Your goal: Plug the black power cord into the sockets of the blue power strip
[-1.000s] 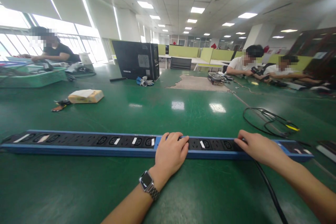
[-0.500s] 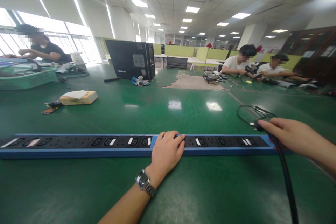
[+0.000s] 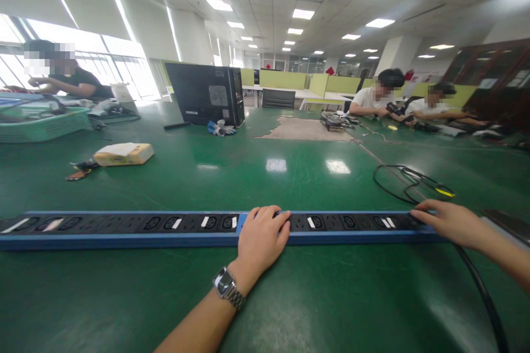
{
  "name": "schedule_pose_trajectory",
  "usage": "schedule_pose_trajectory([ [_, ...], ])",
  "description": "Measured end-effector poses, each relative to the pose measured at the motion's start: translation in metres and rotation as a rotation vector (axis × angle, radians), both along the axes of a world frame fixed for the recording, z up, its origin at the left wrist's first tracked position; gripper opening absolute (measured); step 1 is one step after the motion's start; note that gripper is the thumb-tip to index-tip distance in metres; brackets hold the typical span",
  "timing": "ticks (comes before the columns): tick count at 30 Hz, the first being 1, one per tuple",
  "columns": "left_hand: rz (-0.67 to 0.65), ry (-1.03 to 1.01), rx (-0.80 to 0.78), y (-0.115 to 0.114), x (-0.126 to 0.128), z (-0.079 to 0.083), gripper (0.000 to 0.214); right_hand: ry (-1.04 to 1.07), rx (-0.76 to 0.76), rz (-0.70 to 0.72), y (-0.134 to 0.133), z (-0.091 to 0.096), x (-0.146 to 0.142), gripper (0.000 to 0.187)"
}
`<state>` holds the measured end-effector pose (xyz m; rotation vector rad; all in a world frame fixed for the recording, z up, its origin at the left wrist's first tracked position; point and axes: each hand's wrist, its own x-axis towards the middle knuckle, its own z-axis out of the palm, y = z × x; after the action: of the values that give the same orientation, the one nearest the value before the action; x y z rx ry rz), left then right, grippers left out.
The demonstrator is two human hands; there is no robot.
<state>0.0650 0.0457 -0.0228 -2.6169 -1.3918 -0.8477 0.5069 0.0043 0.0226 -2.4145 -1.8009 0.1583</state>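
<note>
A long blue power strip (image 3: 124, 230) with black sockets lies across the green table (image 3: 265, 176) in front of me. My left hand (image 3: 260, 237), with a metal watch on the wrist, rests on the strip's middle, its fingers curled over the top edge. At the strip's right end my right hand (image 3: 449, 223) lies low with its fingers together over the end of a thick black cable (image 3: 482, 292). The cable runs from under that hand to the lower right corner. The plug itself is hidden beneath the fingers.
A loose coil of thin black cable (image 3: 408, 182) lies beyond the strip's right end. A tissue box (image 3: 124, 153), a computer tower (image 3: 205, 94) and a green basket (image 3: 41, 124) stand farther back. Other people sit at the far left and far right.
My right hand lifted off the strip holding a black plug, then came back down to the strip's right end. My left hand stayed on the strip.
</note>
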Motion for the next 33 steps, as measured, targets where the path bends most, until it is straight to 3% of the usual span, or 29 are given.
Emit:
schedule_pose_trajectory([
  [6,0.001,0.006,-0.006,0.0,0.0,0.0,0.029,0.059,-0.076,0.152,0.002,0.002,0.005,0.046],
  [11,0.003,0.012,-0.009,0.0,0.001,0.001,0.029,0.031,-0.056,0.129,0.006,0.005,-0.003,0.043],
  [17,0.004,0.014,0.004,-0.001,0.0,0.002,0.028,0.065,-0.154,0.057,0.006,0.014,-0.014,0.046],
  [23,-0.005,-0.008,0.042,0.0,0.0,0.001,0.027,0.021,-0.062,0.142,0.002,-0.006,-0.005,0.035],
  [31,-0.003,0.017,0.006,-0.001,0.0,0.004,0.028,-0.065,-0.079,0.082,0.0,-0.021,-0.003,0.037],
  [33,-0.002,0.016,0.007,-0.001,0.0,0.004,0.028,-0.098,-0.012,0.068,-0.001,-0.024,-0.003,0.036],
])
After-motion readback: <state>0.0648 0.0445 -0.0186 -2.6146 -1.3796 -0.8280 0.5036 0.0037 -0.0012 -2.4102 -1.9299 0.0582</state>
